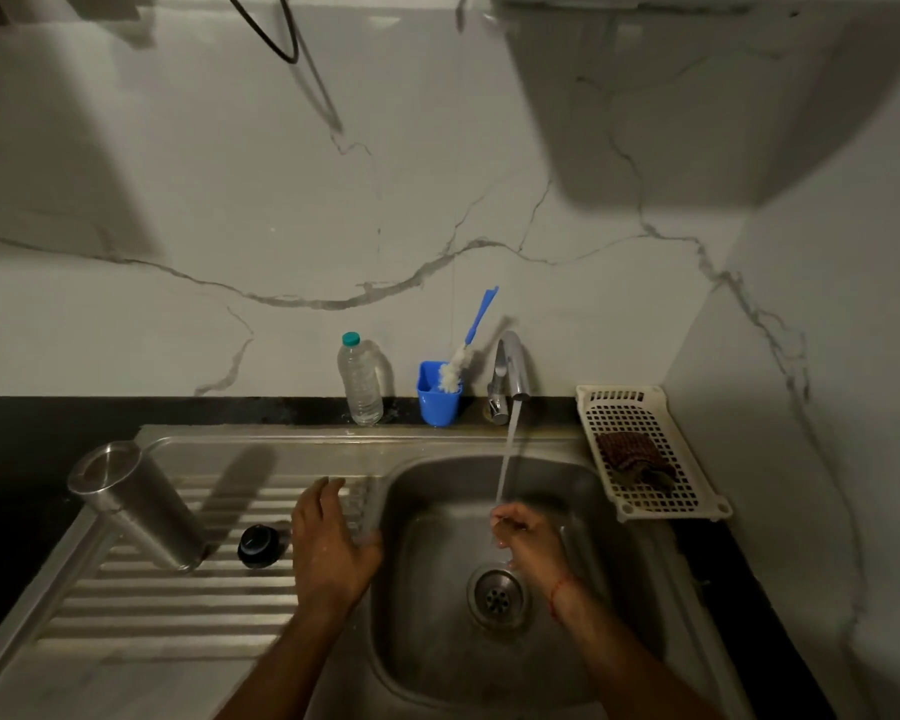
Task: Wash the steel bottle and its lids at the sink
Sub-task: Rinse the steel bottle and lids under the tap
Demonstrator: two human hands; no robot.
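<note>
Steel bottle (141, 506) and black lid (259, 546) sit at nine o'clock from the slack-fingered left hand (333, 543); the right hand (528, 543) is curled under running water, its grip unclear.

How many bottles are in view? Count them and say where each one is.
2. The steel bottle is on the drainboard left of the basin; the clear plastic bottle stands on the ledge behind it, beside the blue cup. None appears hidden.

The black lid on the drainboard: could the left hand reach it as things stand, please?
Probably yes. The black lid lies just beside the left hand on the drainboard, with nothing between them; the steel bottle stands on its far side.
</note>
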